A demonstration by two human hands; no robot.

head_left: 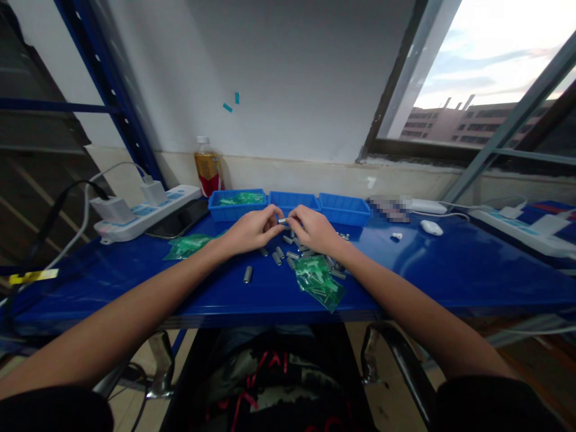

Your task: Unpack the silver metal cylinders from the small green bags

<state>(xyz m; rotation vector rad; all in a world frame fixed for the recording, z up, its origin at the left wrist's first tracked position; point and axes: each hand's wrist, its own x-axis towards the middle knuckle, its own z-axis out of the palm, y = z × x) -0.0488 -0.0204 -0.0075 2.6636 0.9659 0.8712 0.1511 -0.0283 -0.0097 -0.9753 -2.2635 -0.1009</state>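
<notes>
My left hand [251, 231] and my right hand [315, 229] meet over the blue table [450, 264], fingertips pinched together on one small grey metal cylinder [282, 220]. Several more grey cylinders [279, 255] lie scattered on the table just below the hands, one apart at the left [247, 274]. A green plastic bag [319, 282] with small parts lies by my right wrist. Another green bag [186, 245] lies beside my left forearm.
Three blue bins [344, 210] stand in a row behind the hands; the left one [236, 204] holds green bags. A bottle [207, 168], a power strip with chargers [144, 213], a white mouse [431, 227] and a second power strip [517, 225] line the table's back.
</notes>
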